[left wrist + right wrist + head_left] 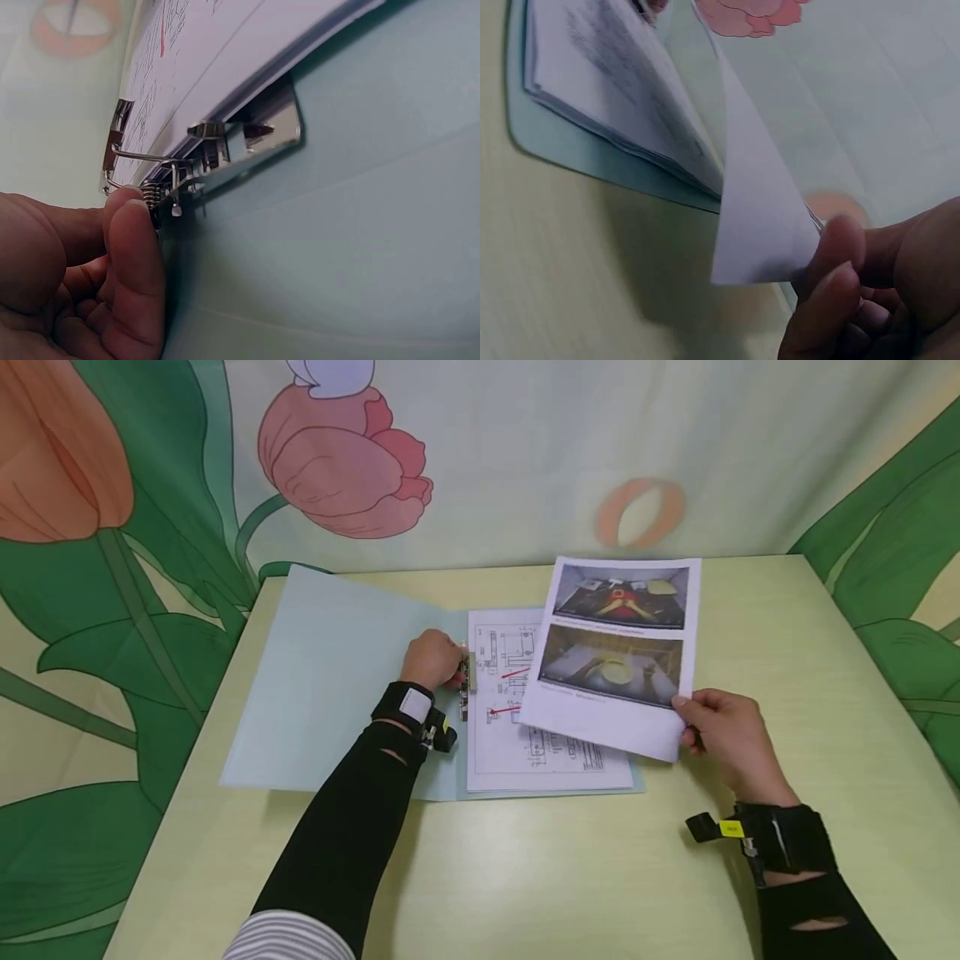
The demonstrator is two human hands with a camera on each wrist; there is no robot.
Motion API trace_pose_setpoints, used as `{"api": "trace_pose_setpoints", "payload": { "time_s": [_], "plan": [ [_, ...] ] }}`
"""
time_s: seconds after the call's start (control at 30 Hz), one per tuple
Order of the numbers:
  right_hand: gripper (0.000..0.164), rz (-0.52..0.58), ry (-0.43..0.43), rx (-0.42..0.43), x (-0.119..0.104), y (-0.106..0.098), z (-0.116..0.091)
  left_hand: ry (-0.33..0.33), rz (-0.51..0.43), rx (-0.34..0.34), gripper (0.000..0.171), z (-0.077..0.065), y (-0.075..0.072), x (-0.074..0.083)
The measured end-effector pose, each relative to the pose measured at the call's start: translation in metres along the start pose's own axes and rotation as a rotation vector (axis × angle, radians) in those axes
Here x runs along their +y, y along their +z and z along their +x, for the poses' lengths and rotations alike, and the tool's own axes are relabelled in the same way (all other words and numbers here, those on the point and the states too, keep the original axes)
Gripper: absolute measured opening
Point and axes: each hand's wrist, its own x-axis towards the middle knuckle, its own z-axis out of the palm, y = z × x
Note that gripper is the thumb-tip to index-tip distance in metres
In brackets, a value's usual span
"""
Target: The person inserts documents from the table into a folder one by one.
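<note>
A light blue folder (pixel 345 685) lies spread on the table with a stack of printed drawings (pixel 551 764) on its right side. Along the spine runs a metal spring clip (pixel 217 154). My left hand (pixel 432 660) grips this clip, thumb and finger together at its coiled spring (pixel 154 193). A printed sheet (pixel 600 722) with two photos is raised, tilted, over the drawings. My right hand (pixel 727 735) pinches it by the lower right edge. From the right wrist view, the sheet's corner (pixel 761 247) hangs above the table, apart from the stack.
The pale wooden table (pixel 547 877) ends at the back against a curtain (pixel 510 468) printed with flowers. The folder's left cover (pixel 300 727) slants up off the tabletop. Wrist cameras (pixel 442 732) are strapped on both forearms.
</note>
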Motion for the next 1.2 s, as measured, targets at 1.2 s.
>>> {"api": "trace_pose_setpoints", "payload": {
  "time_s": [1.2],
  "plan": [
    [0.027,-0.39,-0.13,-0.118,-0.013,0.066,-0.005,0.033,-0.006,0.0,0.027,0.004,-0.001,-0.002]
  ]
}}
